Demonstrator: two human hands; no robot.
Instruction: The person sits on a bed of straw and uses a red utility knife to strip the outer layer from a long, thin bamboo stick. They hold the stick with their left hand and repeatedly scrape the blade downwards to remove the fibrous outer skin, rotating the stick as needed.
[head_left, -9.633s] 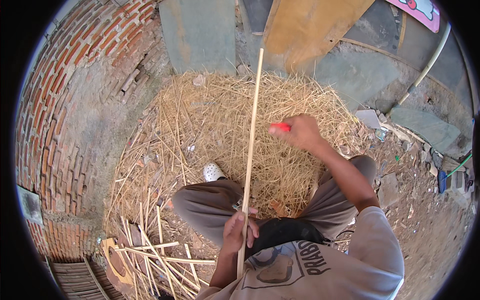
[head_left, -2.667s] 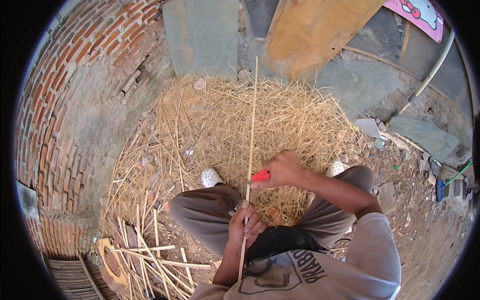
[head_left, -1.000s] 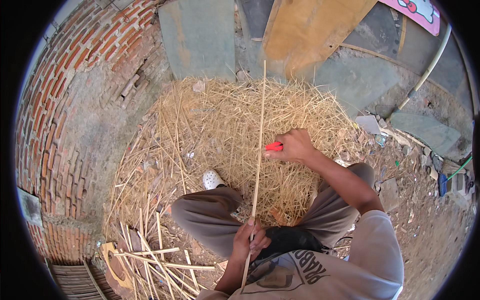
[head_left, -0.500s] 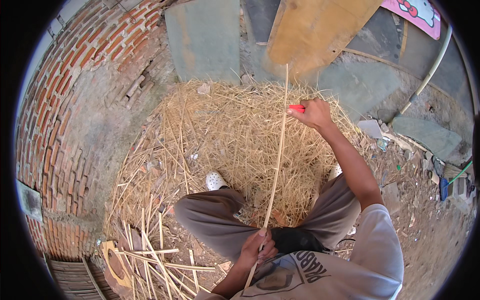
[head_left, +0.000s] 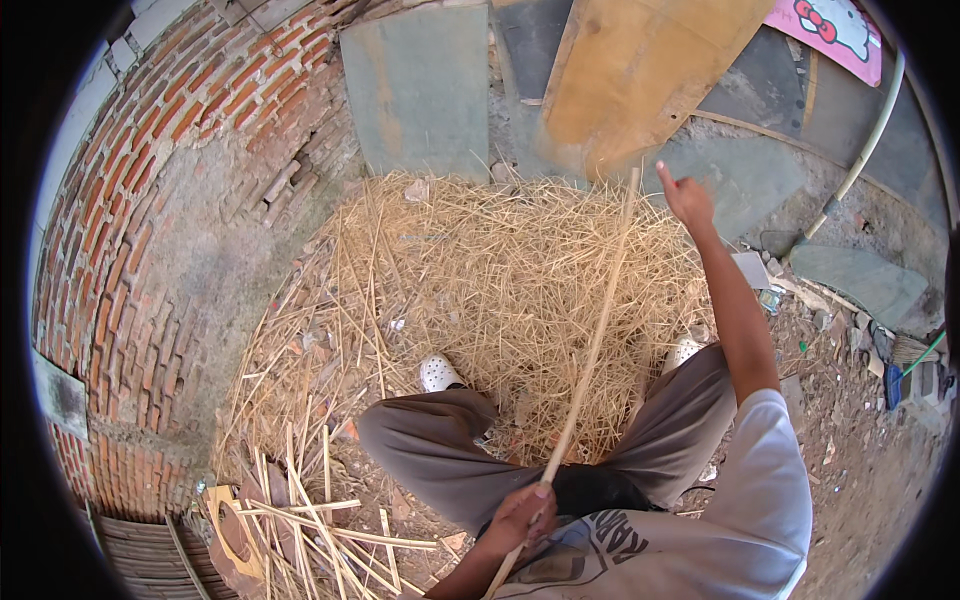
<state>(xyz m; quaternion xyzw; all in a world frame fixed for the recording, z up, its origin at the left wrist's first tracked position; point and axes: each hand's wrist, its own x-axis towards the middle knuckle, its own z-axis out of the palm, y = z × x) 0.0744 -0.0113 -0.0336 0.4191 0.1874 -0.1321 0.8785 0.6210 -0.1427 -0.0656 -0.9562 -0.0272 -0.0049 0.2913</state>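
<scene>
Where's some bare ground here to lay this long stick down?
Bare dirt lies left of the straw pile, along the curved brick wall. Rubble-strewn ground to the right is cluttered. Between the knees, shavings crowd everything, and cut sticks fill the lower left.

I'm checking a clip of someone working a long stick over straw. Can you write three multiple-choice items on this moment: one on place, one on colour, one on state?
1. Where does the left hand grip the long pale stick?
A. at its far tip
B. at its near end, by the lap
C. nowhere

2. What colour is the shoe on the straw pile?
A. white
B. black
C. blue

3. How is the right hand?
A. flat on the ground
B. gripping the brick wall
C. raised at arm's length near the stick's far tip

Answers:
1 B, the fingers wrap the near end.
2 A, it shows white.
3 C, the arm is stretched out over the straw.
</scene>
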